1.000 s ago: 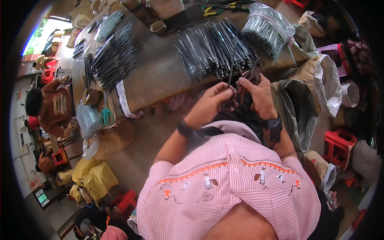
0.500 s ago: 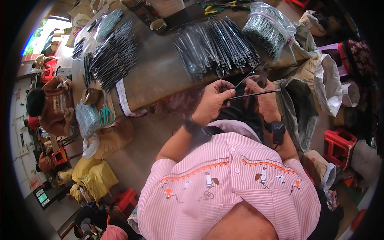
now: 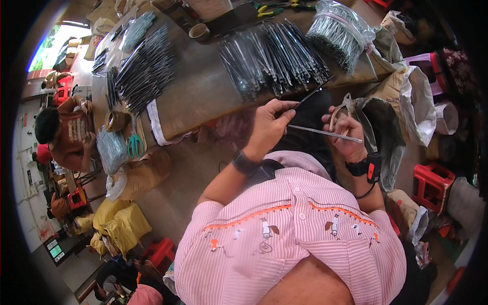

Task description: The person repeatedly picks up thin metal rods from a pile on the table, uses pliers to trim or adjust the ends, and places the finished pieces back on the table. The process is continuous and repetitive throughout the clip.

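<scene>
A person's left hand pinches two slender rods jutting rightward from its grip, one crossing in front of the right hand, curled around pliers.

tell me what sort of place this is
Probably a small workshop for hand assembly: thin dark strips lie in piles on a long worktable, yellow-handled tools lie beyond them, and open sacks stand beside the table.

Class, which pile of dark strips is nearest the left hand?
The wide pile just beyond the left hand, beside the plastic-wrapped bundle; the other piles lie farther left.
</scene>
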Demonstrator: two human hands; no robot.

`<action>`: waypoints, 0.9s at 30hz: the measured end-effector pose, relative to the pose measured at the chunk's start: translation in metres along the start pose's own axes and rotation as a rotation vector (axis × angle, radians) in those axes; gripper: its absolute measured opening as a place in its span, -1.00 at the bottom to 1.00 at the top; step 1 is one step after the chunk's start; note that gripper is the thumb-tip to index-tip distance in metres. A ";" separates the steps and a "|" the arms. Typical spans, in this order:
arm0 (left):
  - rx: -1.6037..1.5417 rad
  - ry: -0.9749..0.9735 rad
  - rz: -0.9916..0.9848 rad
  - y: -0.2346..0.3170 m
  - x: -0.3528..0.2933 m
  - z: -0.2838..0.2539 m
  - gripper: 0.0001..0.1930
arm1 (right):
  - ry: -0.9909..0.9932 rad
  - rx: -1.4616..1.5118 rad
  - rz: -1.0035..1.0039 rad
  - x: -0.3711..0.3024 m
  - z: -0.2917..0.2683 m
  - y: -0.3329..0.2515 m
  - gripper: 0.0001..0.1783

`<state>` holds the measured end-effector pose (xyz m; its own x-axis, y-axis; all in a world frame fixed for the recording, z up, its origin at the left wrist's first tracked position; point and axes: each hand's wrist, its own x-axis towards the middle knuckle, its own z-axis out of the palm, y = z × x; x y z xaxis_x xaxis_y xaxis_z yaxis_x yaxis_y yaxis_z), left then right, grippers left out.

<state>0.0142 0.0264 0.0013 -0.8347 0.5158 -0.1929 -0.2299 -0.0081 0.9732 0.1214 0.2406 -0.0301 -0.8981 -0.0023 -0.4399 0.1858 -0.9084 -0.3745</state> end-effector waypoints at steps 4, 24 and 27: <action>0.042 0.009 0.059 -0.001 0.000 0.001 -0.81 | -0.061 -0.476 0.043 -0.005 0.004 0.009 -0.44; 0.015 0.005 0.073 -0.005 -0.005 -0.003 -0.77 | -0.120 -1.879 -0.581 0.007 0.035 0.001 -0.58; -0.012 0.000 0.026 -0.007 -0.005 -0.003 -0.77 | -0.062 -1.925 -0.535 0.008 0.032 0.001 -0.73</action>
<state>0.0185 0.0215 -0.0048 -0.8405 0.5154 -0.1671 -0.2136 -0.0319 0.9764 0.1015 0.2264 -0.0083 -0.9999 0.0164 0.0014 0.0112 0.7366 -0.6762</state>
